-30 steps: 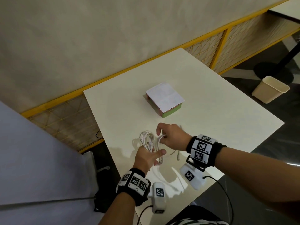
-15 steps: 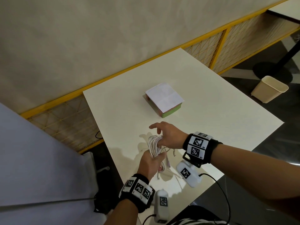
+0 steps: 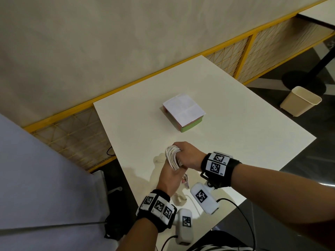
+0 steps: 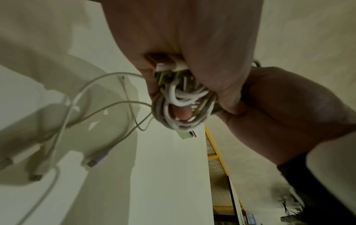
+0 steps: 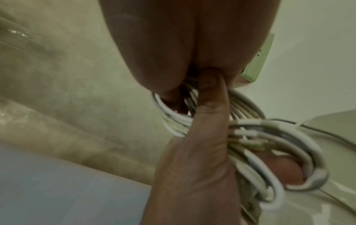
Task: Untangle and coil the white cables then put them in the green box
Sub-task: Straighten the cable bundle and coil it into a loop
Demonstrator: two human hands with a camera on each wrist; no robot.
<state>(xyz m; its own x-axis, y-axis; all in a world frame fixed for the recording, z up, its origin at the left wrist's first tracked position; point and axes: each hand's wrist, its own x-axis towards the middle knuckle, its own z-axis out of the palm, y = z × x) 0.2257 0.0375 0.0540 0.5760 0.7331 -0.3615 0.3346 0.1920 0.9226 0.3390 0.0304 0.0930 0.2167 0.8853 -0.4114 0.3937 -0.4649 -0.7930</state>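
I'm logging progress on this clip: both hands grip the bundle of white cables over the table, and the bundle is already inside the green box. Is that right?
Not quite. The bundle of white cables is not in the green box; the head view shows it held above the table, nearer the person than the box. The rest stands: the left hand and the right hand both grip it.

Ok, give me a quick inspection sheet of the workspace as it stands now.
Surface: white table, matt, bare in most places.
Job's things: coiled white cables held over the near edge; green box beyond, white sheet on top.
Clutter: nothing seen.
Grippers: left hand and right hand both grip the coil.
Cables: loose ends trail onto the table, plugs lying flat.
Surroundings: beige bin on the floor, yellow mesh railing.
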